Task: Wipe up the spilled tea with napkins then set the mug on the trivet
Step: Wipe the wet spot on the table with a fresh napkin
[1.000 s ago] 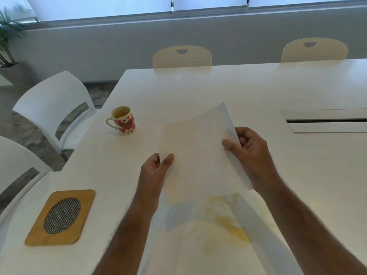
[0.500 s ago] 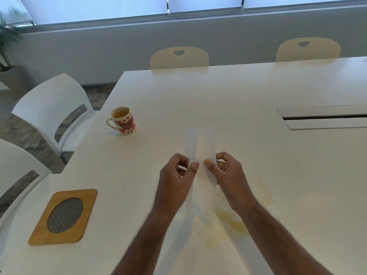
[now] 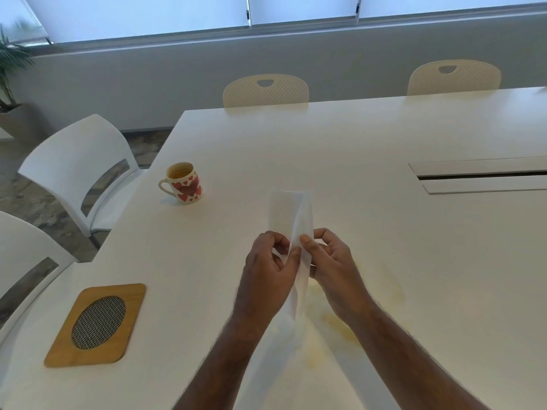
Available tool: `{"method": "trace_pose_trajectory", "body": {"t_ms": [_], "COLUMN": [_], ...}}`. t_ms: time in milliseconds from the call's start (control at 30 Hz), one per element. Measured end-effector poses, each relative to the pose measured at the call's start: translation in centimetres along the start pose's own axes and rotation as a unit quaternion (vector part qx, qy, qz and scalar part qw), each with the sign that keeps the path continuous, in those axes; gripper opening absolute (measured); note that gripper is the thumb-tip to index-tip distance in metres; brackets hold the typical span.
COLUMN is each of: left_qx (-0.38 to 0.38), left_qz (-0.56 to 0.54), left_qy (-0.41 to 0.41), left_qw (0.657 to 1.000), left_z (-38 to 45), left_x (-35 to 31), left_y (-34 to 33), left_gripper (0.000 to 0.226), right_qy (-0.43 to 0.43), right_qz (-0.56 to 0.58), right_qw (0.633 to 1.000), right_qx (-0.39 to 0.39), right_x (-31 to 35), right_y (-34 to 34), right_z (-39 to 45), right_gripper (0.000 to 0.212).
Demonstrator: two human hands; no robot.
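Both hands hold a thin white napkin (image 3: pixel 291 214) folded into a narrow upright strip above the table. My left hand (image 3: pixel 268 269) pinches its left edge between thumb and fingers, and my right hand (image 3: pixel 330 261) pinches the right edge, thumbs almost touching. Yellowish spilled tea (image 3: pixel 340 324) stains the white table (image 3: pixel 355 143) just below and right of my hands. A white mug with red hearts (image 3: pixel 184 183) stands upright at the far left, tea inside. The wooden trivet (image 3: pixel 97 324) with a woven oval centre lies near the front left edge.
White chairs (image 3: pixel 75 170) stand along the table's left side and two cream chairs (image 3: pixel 265 90) at the far side. A long cable slot (image 3: pixel 479 174) is set into the tabletop at right. A potted plant (image 3: pixel 9 66) stands in the far left corner.
The napkin was spread wide between my hands a second ago; my hands have come together and the sheet is now folded into a narrow strip.
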State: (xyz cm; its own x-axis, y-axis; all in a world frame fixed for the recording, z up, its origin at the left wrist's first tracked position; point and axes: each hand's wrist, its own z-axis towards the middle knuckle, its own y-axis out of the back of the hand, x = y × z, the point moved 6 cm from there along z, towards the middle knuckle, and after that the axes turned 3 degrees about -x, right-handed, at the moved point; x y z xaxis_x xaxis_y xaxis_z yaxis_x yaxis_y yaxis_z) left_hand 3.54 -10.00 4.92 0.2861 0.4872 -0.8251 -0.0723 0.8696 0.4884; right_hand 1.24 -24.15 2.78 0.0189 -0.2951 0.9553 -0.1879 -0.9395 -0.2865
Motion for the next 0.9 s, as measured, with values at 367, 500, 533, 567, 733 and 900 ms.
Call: {"method": "trace_pose_trajectory", "body": {"t_ms": [367,500,533,567,733,900], "left_qx": [0.109,0.067,0.034,-0.001,0.01,0.106], "left_qz": [-0.022,-0.027,-0.022,-0.017,-0.133,-0.333], "left_qy": [-0.013,-0.045,-0.051,-0.051,0.114,0.238], "left_qw": [0.994,0.996,0.998,0.999,0.984,0.906], "left_z": [-1.1,-0.7,-0.5,-0.3,1.3,1.0], "left_x": [0.0,-0.2,-0.1,0.0,3.0,4.7], "left_y": [-0.8,0.5,1.1,1.6,1.9,0.5], "left_gripper": [0.049,0.033,0.03,0.031,0.032,0.03], "right_qy": [0.006,0.008,0.007,0.004,-0.004,0.002], "right_qz": [-0.027,-0.042,-0.039,-0.034,-0.01,-0.024], "right_qw": [1.0,0.999,0.999,0.999,0.999,0.999], "right_qx": [0.014,0.003,0.001,0.001,0.039,0.043], "right_x": [-0.4,-0.6,-0.7,-0.7,-0.8,-0.6], "right_y": [0.8,1.8,2.0,2.3,2.4,2.7], "right_z": [0.1,0.5,0.6,0.7,0.6,0.6], "right_gripper": [0.02,0.021,0.021,0.021,0.023,0.021]}}
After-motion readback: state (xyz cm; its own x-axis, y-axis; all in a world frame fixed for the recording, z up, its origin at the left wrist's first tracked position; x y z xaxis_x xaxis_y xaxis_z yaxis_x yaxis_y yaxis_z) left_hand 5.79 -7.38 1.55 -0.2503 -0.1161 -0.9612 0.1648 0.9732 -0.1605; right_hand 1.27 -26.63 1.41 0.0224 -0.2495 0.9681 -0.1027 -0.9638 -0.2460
